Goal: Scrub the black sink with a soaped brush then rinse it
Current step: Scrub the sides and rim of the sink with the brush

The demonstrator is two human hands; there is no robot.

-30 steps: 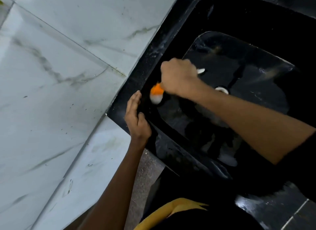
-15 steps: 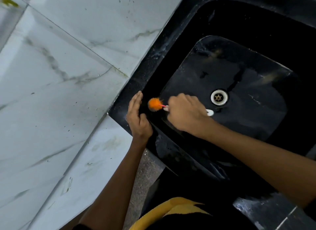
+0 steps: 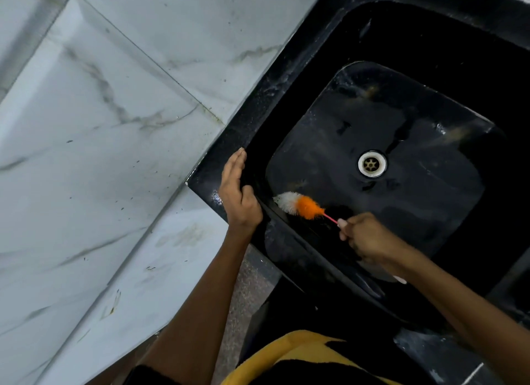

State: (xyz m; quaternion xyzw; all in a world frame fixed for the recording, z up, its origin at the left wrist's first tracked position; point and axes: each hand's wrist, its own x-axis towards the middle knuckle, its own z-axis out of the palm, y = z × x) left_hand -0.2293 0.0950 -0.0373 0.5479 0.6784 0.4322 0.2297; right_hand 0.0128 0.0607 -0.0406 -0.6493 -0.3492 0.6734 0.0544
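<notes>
inside black sink (image 3: 358, 35), right hand (image 3: 368, 238) pinching brush (image 3: 299, 204) handle, left hand (image 3: 238, 195) flat on rim

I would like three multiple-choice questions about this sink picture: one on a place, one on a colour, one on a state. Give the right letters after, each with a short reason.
1. Where does the left hand rest?
A. on the sink rim
B. on the drain
C. on the wall tiles

2. Which colours are the bristles of the brush?
A. blue and green
B. white and orange
C. all black

3. What is the right hand doing?
A. hanging free
B. pressing flat on the basin
C. gripping the brush handle

Answers:
1 A: its straight fingers lie along the black edge.
2 B: white tip, orange behind it.
3 C: the fingers curl round the thin pink handle.
</notes>
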